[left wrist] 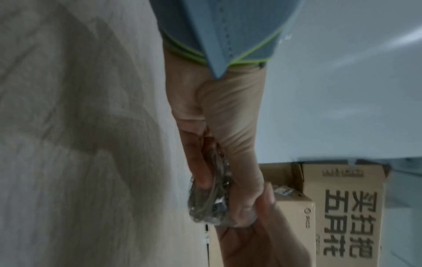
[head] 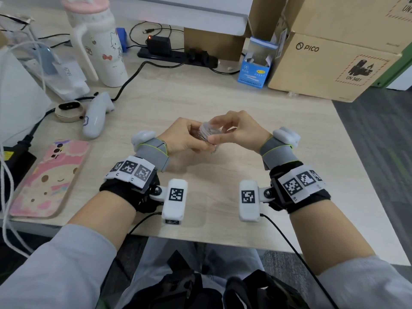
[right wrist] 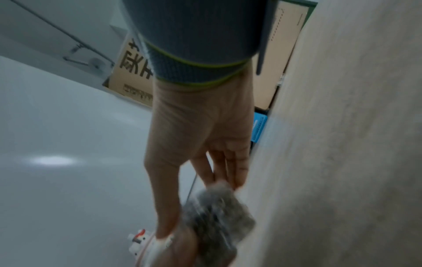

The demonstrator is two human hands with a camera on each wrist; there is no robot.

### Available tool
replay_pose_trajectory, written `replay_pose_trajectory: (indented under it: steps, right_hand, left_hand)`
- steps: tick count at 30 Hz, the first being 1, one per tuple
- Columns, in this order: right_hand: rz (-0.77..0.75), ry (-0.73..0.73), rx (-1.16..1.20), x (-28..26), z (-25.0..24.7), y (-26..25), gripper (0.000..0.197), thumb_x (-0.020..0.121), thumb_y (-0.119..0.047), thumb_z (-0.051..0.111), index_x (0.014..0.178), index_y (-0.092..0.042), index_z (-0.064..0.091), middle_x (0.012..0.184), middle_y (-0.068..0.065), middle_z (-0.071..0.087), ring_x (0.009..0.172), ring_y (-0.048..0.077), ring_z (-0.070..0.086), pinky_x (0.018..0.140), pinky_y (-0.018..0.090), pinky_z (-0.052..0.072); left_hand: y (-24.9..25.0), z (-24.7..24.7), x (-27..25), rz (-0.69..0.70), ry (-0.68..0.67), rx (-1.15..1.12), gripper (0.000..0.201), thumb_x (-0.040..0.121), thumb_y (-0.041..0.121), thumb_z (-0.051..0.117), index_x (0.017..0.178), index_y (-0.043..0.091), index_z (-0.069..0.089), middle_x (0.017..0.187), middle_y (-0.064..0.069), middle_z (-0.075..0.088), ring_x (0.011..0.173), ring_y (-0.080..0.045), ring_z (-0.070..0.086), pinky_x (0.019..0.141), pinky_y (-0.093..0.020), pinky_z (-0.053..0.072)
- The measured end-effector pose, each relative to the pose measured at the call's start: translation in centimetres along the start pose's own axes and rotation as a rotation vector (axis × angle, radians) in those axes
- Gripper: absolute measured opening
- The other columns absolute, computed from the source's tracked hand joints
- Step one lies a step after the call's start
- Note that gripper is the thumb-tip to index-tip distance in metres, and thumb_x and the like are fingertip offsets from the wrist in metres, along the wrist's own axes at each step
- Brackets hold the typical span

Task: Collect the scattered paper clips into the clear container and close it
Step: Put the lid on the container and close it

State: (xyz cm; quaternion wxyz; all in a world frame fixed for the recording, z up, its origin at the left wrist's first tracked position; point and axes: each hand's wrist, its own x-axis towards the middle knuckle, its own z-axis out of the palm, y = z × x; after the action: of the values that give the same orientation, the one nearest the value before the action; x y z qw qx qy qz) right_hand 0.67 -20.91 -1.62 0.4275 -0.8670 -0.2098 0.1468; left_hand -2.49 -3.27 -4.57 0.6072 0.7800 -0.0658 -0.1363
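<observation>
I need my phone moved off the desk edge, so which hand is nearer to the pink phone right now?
Left. The left hand is raised over mid-desk, and the pink phone lies off to its left. The right hand is farther right; both hold the clear container.

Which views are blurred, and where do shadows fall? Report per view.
Head: sharp, wide-angle bowing at the edges; soft shadow on the desk under both hands. Left wrist: mildly soft; a broad shadow crosses the desk, and the clear container is readable. Right wrist: dim and motion-smeared, the container a grey blur.
</observation>
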Motion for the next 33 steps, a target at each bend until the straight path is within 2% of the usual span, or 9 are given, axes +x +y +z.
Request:
replay_pose_trajectory:
  steps: [3, 7, 11, 14, 17, 21, 25, 28, 33]
  right_hand:
    - [0.084, 0.113, 0.003, 0.1, 0.6, 0.8, 0.037, 0.071, -0.038, 0.078, 0.085, -0.004, 0.072, 0.077, 0.001, 0.060, 0.074, 0.013, 0.052, 0.071, 0.033, 0.045]
    - [0.194, 0.204, -0.033, 0.2, 1.3, 1.8, 0.059, 0.062, -0.065, 0.067, 0.057, -0.006, 0.066, 0.054, 0.005, 0.050, 0.056, 0.017, 0.044, 0.056, 0.032, 0.035]
    - [0.328, 0.266, -0.098, 0.4, 1.1, 1.5, 0.075, 0.049, -0.077, 0.052, 0.059, -0.003, 0.063, 0.053, 0.010, 0.052, 0.053, 0.023, 0.047, 0.054, 0.037, 0.042]
    - [0.329, 0.194, -0.066, 0.3, 0.4, 1.8, 0.073, 0.064, -0.072, 0.059, 0.075, -0.001, 0.072, 0.071, 0.013, 0.071, 0.067, 0.026, 0.068, 0.070, 0.038, 0.057]
    - [0.242, 0.094, 0.045, -0.2, 0.0, 1.9, 0.052, 0.072, -0.054, 0.070, 0.088, -0.005, 0.073, 0.090, 0.015, 0.072, 0.081, 0.024, 0.071, 0.075, 0.038, 0.059]
    - [0.239, 0.156, -0.025, -0.5, -0.3, 2.0, 0.043, 0.067, -0.054, 0.073, 0.074, -0.011, 0.078, 0.072, 0.014, 0.072, 0.063, 0.020, 0.067, 0.075, 0.035, 0.056]
    - [0.258, 0.188, 0.098, -0.4, -0.3, 1.7, 0.046, 0.067, -0.045, 0.077, 0.081, -0.001, 0.076, 0.066, 0.010, 0.062, 0.059, 0.018, 0.059, 0.061, 0.034, 0.059]
    - [0.279, 0.176, 0.153, -0.2, -0.4, 1.8, 0.047, 0.067, -0.043, 0.078, 0.083, 0.001, 0.074, 0.065, 0.009, 0.060, 0.054, 0.018, 0.055, 0.059, 0.034, 0.057]
    - [0.297, 0.266, 0.167, 0.0, -0.2, 2.3, 0.045, 0.061, -0.047, 0.079, 0.064, -0.002, 0.073, 0.050, 0.008, 0.052, 0.042, 0.018, 0.045, 0.045, 0.025, 0.038]
  left_hand:
    - [0.6, 0.7, 0.5, -0.006, 0.035, 0.038, 0.026, 0.059, 0.000, 0.079, 0.083, 0.007, 0.072, 0.068, -0.004, 0.064, 0.063, -0.011, 0.055, 0.056, -0.021, 0.048]
    - [0.9, 1.3, 1.3, 0.006, 0.072, 0.152, 0.033, 0.047, 0.019, 0.082, 0.079, 0.017, 0.074, 0.070, -0.006, 0.064, 0.063, -0.012, 0.054, 0.059, -0.027, 0.049]
    - [1.0, 2.1, 1.9, 0.034, 0.136, 0.192, 0.036, 0.041, 0.030, 0.080, 0.076, 0.026, 0.074, 0.081, -0.013, 0.073, 0.066, -0.011, 0.058, 0.069, -0.034, 0.055]
    - [1.2, 2.1, 2.3, 0.002, 0.121, 0.141, 0.044, 0.040, 0.030, 0.082, 0.080, 0.014, 0.074, 0.080, -0.019, 0.071, 0.067, -0.013, 0.056, 0.065, -0.034, 0.053]
    - [1.2, 2.0, 2.4, -0.033, 0.101, 0.110, 0.040, 0.049, 0.018, 0.085, 0.085, 0.004, 0.072, 0.073, -0.008, 0.060, 0.064, -0.012, 0.049, 0.057, -0.021, 0.045]
    - [1.3, 2.3, 2.4, -0.023, 0.117, 0.121, 0.029, 0.054, 0.011, 0.084, 0.081, 0.008, 0.073, 0.071, -0.008, 0.062, 0.062, -0.013, 0.051, 0.057, -0.023, 0.047]
    - [1.9, 2.2, 2.5, 0.016, 0.125, 0.158, 0.030, 0.055, 0.011, 0.084, 0.083, 0.012, 0.074, 0.071, -0.010, 0.066, 0.060, -0.015, 0.053, 0.056, -0.025, 0.049]
    - [2.2, 2.2, 2.5, 0.037, 0.103, 0.177, 0.034, 0.057, 0.008, 0.083, 0.089, 0.011, 0.073, 0.076, -0.011, 0.067, 0.061, -0.013, 0.054, 0.055, -0.023, 0.048]
    - [2.1, 2.5, 3.2, 0.061, 0.131, 0.236, 0.032, 0.056, 0.009, 0.083, 0.087, 0.012, 0.073, 0.070, -0.007, 0.065, 0.057, -0.012, 0.050, 0.054, -0.024, 0.047]
